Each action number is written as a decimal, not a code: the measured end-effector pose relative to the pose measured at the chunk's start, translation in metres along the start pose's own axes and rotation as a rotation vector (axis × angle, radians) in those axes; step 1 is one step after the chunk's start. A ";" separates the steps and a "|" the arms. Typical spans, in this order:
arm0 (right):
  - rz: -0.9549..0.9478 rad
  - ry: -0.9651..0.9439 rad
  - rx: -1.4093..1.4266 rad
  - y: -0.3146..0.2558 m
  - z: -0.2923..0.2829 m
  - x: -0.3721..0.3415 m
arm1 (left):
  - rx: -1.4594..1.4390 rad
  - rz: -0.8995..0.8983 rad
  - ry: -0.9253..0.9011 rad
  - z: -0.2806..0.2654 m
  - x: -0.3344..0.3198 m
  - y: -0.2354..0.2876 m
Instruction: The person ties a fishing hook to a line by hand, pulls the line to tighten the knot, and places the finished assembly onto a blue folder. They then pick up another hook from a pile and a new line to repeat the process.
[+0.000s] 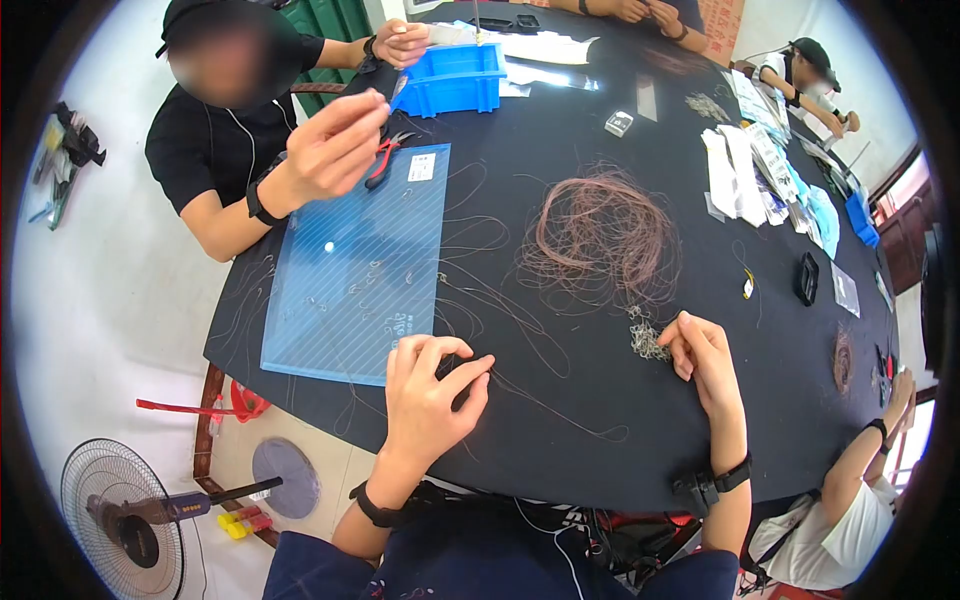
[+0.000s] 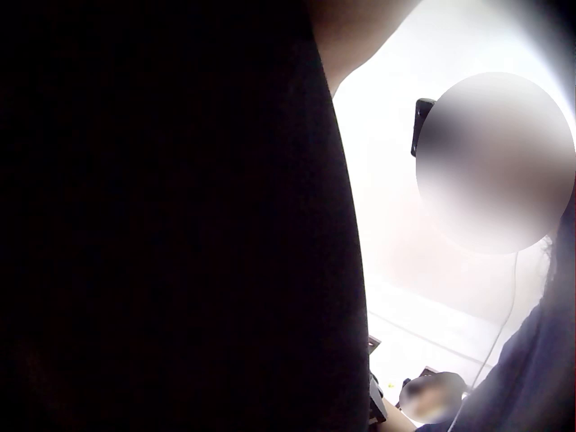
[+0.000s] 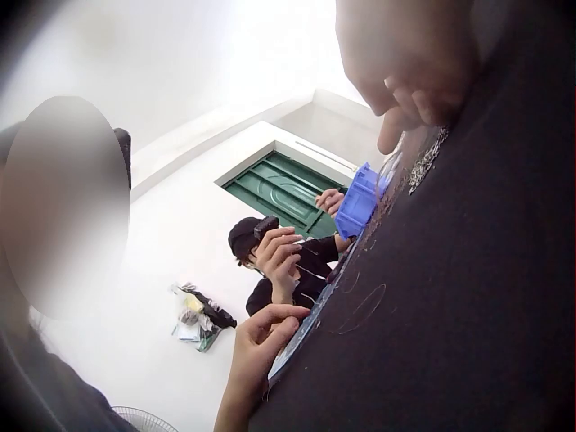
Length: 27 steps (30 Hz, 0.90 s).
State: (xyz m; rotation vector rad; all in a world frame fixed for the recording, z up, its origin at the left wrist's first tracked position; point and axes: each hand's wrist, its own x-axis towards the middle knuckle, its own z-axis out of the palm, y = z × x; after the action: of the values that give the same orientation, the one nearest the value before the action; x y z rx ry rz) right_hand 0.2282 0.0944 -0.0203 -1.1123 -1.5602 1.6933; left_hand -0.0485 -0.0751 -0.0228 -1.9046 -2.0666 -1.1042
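My left hand [image 1: 430, 392] is over the table near the lower right corner of the blue mat, its thumb and index finger pinching a thin brown line [image 1: 540, 402] that loops off to the right. At the edge of a small pile of metal hooks [image 1: 648, 338] is my right hand [image 1: 706, 362], its fingers bent; I cannot tell whether they pinch a hook. In the right wrist view the right hand [image 3: 418, 63] is blurred beside the hook pile [image 3: 427, 164], and the left hand [image 3: 261, 346] shows at the mat's edge. Dark cloth fills most of the left wrist view.
A tangled coil of brown line [image 1: 605, 235] lies beyond the hooks. The blue mat [image 1: 350, 270] carries small hooks, with red-handled pliers [image 1: 382, 165] at its top. A person across the table raises a hand [image 1: 335, 145] beside a blue bin [image 1: 450, 80]. Papers [image 1: 735, 175] lie at right.
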 end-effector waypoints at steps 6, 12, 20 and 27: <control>-0.011 0.002 -0.010 0.001 0.000 -0.001 | 0.063 -0.027 0.008 0.000 0.000 -0.002; -0.011 0.001 -0.011 0.000 0.001 0.000 | 0.042 -0.005 0.009 0.003 -0.001 -0.004; -0.017 0.009 0.003 0.001 0.001 0.000 | 0.021 -0.009 0.034 0.002 -0.001 -0.003; -0.010 0.010 0.004 0.000 0.001 0.000 | 0.005 -0.008 0.038 0.003 -0.002 -0.003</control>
State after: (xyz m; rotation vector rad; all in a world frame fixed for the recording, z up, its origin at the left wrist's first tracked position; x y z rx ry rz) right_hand 0.2272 0.0938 -0.0208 -1.1077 -1.5524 1.6816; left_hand -0.0497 -0.0745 -0.0274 -1.8595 -2.0575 -1.1267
